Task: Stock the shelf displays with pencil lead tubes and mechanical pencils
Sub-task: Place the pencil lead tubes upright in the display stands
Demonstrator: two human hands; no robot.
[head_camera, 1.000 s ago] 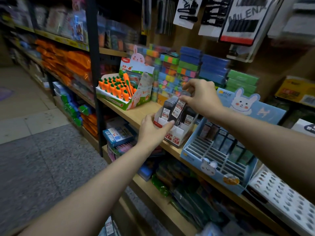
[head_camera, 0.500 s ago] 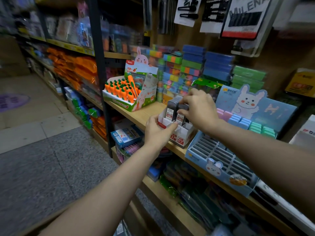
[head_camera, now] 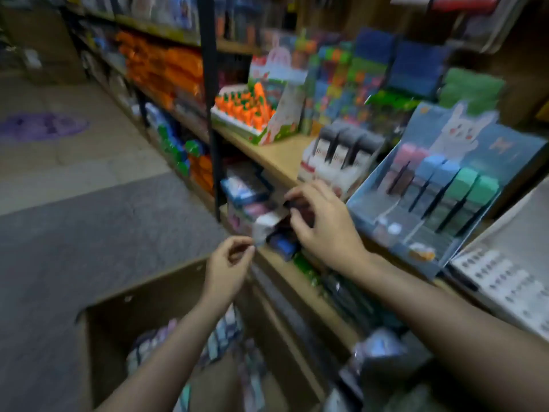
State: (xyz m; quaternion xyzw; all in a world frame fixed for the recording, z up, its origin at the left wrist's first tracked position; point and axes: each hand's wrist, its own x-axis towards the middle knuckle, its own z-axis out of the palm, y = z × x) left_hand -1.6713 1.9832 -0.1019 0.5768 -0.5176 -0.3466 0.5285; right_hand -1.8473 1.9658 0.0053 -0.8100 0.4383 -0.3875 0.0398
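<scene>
The frame is blurred. A small white display box [head_camera: 332,173] on the wooden shelf [head_camera: 273,156] holds dark pencil lead tubes [head_camera: 344,138] standing upright. My right hand [head_camera: 323,227] hangs below and in front of it, at the shelf's edge, fingers loosely curled. I see nothing clearly held in it. My left hand [head_camera: 228,263] is lower and further left, over the floor, thumb and forefinger close together with nothing visible between them. Right of the white box, a blue rabbit display [head_camera: 505,150] carries pastel-capped items.
An open cardboard box [head_camera: 142,295] with packets stands on the floor under my left arm. On the shelf's left sits an orange carrot display [head_camera: 246,114], beside a black upright post [head_camera: 212,114]. At the right lies a white perforated tray [head_camera: 505,281]. Lower shelves are packed with goods.
Both hands have left the white lead tube box and dropped toward the shelf's front edge. My view has tilted down, bringing the cardboard box on the floor into sight.
</scene>
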